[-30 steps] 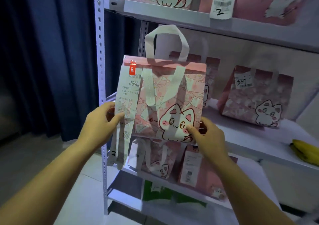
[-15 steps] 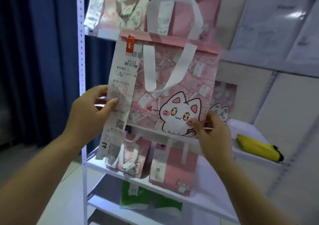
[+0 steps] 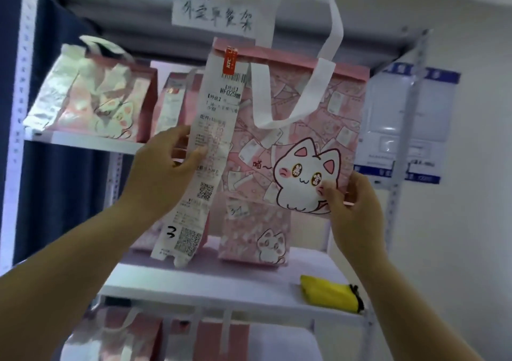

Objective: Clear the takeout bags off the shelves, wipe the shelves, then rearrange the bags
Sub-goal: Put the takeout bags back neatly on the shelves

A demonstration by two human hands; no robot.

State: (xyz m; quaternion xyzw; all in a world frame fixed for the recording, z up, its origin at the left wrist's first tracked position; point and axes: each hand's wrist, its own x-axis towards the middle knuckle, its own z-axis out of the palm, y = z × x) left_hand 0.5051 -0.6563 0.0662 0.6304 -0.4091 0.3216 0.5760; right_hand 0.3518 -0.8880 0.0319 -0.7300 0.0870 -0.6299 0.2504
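White shelves, pale wall, pink bag

white metal shelves stand against a pale wall; dark blue curtain at left, blue-and-white notices at right, handwritten label up top.

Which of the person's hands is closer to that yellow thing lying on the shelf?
Right. The right hand grips the pink bag above the yellow thing; the left hand holds the receipt, farther left.
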